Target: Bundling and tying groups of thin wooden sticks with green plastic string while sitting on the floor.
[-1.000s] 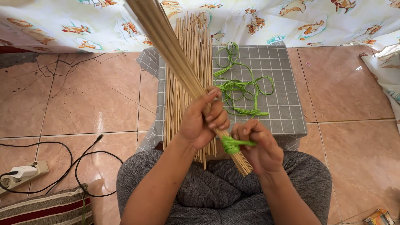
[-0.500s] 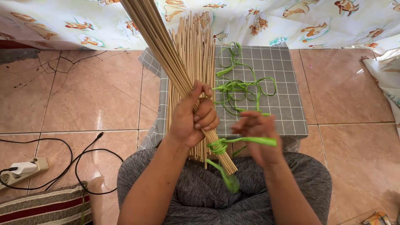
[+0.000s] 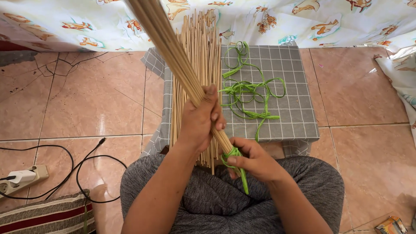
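Closest to me I see grey trousers across the lap, and just above them my right hand is closed, thumb and fingers pinching a green ribbon strip that wraps the lower end of a bundle of thin sticks; a loose tail of the strip hangs down over the lap. My left hand sits just above it, fingers curled tight around the same bundle, which slants up and to the left until it leaves the top of the view. Behind the hands, a second, looser batch of flat-lying sticks rests on a grey checked cloth that covers a low surface, their near ends reaching past its edge toward my lap. To the right of those sticks, on the cloth, lies a tangle of green ribbon. On the tiled floor at my left I see a black cable running to a white plug in a power strip, with a striped cushion nearer me. Farthest off hangs a printed white fabric.
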